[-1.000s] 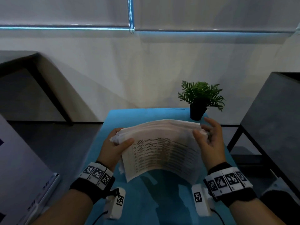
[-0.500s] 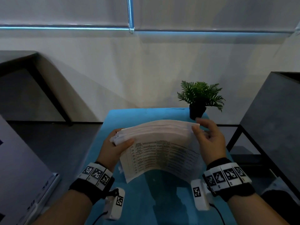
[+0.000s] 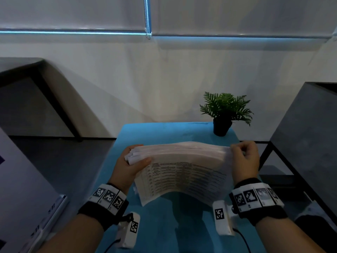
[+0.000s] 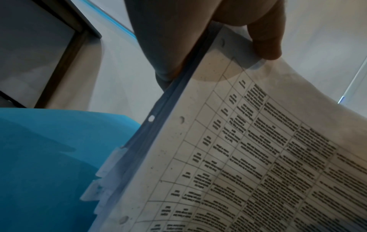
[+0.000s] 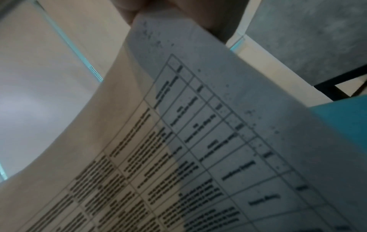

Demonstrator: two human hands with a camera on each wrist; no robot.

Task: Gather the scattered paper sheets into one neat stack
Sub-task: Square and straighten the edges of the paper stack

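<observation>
A thick stack of paper sheets [image 3: 182,172] printed with tables is held upright above the blue table [image 3: 164,132], bowed upward in the middle. My left hand [image 3: 133,161] grips its left end, thumb on the near face. My right hand [image 3: 244,157] pinches the upper right corner with curled fingers. The left wrist view shows the stack [image 4: 258,157] edge-on, with punched holes and white tabs, and my thumb [image 4: 264,39] pressing the top sheet. In the right wrist view the printed sheet [image 5: 198,149] fills the frame below my fingertips [image 5: 139,9].
A small potted fern [image 3: 225,114] stands at the table's far right corner. A dark grey table [image 3: 306,136] is close on the right, another dark table [image 3: 27,70] sits far left, and a white board [image 3: 21,189] leans at the near left.
My right hand has closed from spread fingers into a pinch on the stack's upper right corner and shifted slightly right. The sheets are drawn more even; the left hand has stayed in place.
</observation>
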